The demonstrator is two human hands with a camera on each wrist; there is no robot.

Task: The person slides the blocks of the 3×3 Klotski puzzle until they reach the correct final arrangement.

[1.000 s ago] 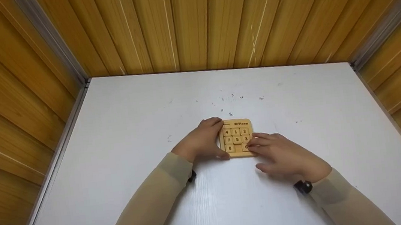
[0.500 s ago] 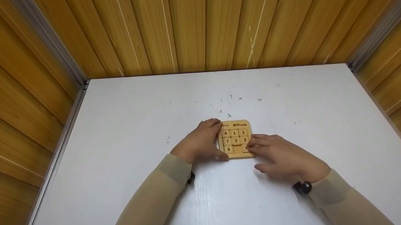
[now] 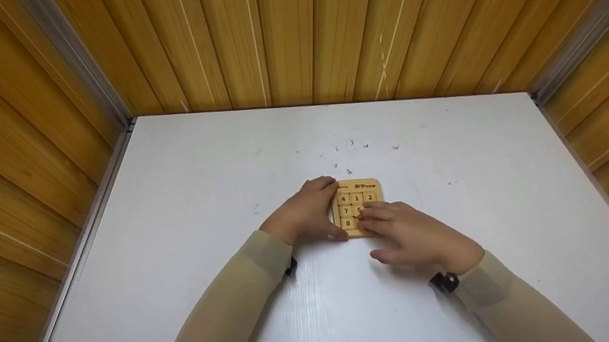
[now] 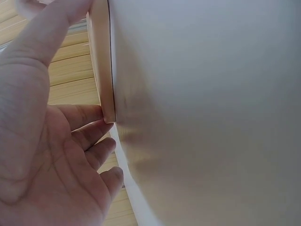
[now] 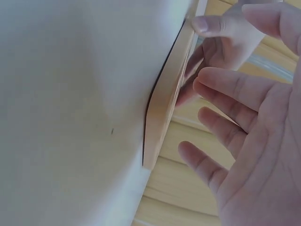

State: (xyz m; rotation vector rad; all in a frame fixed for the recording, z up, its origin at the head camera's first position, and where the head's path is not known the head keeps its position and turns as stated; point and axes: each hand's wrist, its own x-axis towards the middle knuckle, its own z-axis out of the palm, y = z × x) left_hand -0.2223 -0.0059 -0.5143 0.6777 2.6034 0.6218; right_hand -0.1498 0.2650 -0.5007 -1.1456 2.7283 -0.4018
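Note:
A wooden number slide puzzle (image 3: pixel 364 183) lies flat on the white table. Its tiles 4, 1, 2, 7 and 8 (image 3: pixel 348 223) show, and the 5 is partly covered. My left hand (image 3: pixel 306 211) grips the left side, thumb at the near corner and fingertips at the far one; the left wrist view shows them against the puzzle's edge (image 4: pixel 102 66). Over the lower right tiles lies my right hand (image 3: pixel 424 237), its fingers extended and spread, thumb apart from the frame. It hides the 3 and 6 places. In the right wrist view its fingertips (image 5: pixel 209 75) hover near the puzzle's face.
The white table (image 3: pixel 212 164) has small dark marks behind the puzzle. Wood-patterned panels (image 3: pixel 289 35) stand along the back and both sides, with grey metal posts in the corners. A small black camera (image 3: pixel 444 282) sits at the right wrist.
My right hand has shifted left across the puzzle, from its right edge and the 6 tile toward the middle column, now covering the 3 and 6 places. The left hand keeps its grip.

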